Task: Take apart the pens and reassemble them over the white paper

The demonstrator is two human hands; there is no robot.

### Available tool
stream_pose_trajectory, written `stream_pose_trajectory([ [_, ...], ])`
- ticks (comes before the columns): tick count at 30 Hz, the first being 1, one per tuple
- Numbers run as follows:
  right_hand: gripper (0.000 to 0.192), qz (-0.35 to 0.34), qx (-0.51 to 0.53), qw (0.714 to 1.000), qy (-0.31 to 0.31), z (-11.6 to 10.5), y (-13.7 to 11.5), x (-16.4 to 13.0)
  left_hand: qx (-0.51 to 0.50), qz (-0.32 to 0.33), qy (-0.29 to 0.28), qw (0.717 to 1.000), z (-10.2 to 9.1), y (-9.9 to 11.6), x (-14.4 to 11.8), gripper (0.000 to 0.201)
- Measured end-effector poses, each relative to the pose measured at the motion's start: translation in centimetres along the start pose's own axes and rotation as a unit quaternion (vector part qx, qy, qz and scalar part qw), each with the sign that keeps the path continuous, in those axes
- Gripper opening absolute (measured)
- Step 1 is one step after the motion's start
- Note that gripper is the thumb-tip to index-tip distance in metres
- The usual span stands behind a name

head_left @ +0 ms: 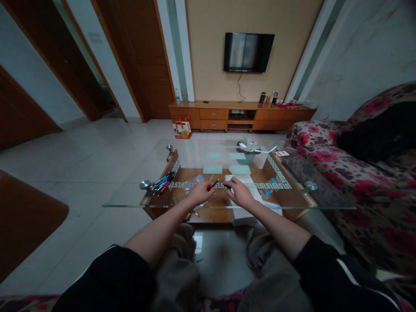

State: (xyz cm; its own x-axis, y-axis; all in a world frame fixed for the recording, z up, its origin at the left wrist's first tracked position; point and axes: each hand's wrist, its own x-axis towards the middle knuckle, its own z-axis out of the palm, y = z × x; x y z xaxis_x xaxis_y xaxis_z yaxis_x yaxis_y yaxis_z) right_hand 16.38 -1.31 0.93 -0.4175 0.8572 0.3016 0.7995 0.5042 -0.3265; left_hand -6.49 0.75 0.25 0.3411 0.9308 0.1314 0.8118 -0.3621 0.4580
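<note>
Over the middle of the glass coffee table, my left hand [201, 192] pinches a dark pen [216, 182], whose pointed end slants up to the right. Facing it, my right hand [239, 193] is closed on a small black piece [226, 186] that looks like a pen cap. A short gap separates the two. To the left, a pile of pens [161, 184] in black, blue and red lies near the table's left edge. Under my left hand is a clear plastic bag [192, 183], partly hidden by the hand.
The glass table top [130, 200] has metal corner fittings. A white box [242, 216] and a blue-capped bottle [269, 187] show through the glass on the right. Behind stands a lined waste basket [248, 149]. A flowered sofa [325, 177] borders the right side.
</note>
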Motion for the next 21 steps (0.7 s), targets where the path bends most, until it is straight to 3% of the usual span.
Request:
stream_pose_trajectory([
  [21, 0.012, -0.004, 0.056, 0.997, 0.048, 0.11, 0.39, 0.1, -0.004, 0.013, -0.004, 1.0, -0.07, -0.01, -0.1, 0.029],
])
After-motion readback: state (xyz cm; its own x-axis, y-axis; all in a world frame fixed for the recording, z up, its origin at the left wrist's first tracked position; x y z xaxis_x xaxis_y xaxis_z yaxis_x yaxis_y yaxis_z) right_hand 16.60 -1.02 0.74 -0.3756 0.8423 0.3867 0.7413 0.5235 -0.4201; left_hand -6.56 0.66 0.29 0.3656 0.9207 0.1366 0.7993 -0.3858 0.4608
